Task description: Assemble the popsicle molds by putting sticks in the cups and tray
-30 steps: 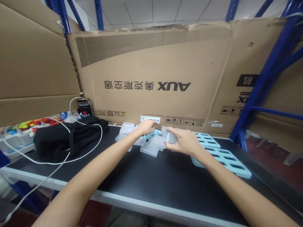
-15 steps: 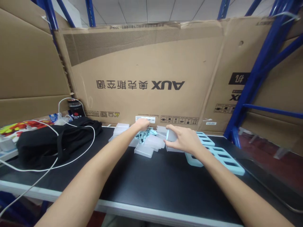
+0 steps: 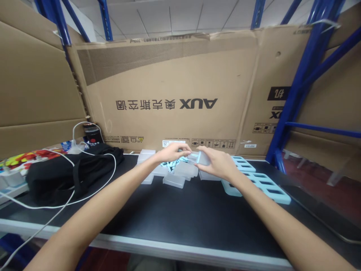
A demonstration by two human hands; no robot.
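Observation:
My right hand [image 3: 218, 162] grips a small translucent plastic box [image 3: 205, 159] by its sides, thumb below and fingers above. A light blue edge runs along the box's left side. Close to that edge, my left hand [image 3: 173, 152] has its fingertips pinched on what looks like a thin light blue strip [image 3: 194, 154]. Under and behind the left hand lies a pile of light blue strips [image 3: 170, 165]. Several more translucent boxes [image 3: 174, 180] lie around the pile, some overlapping.
Light blue frames with rectangular openings [image 3: 270, 188] lie to the right on the black table [image 3: 180, 218]. At left are a black bag [image 3: 53, 175], a white cable [image 3: 113, 169] and a dark-labelled jar [image 3: 93, 134]. A cardboard panel [image 3: 169, 82] stands behind, between blue rack posts [image 3: 290, 113].
My left hand has moved right, from the strip pile to the box's edge, with a strip in its fingertips. The right hand keeps its hold on the box. The view has shifted slightly.

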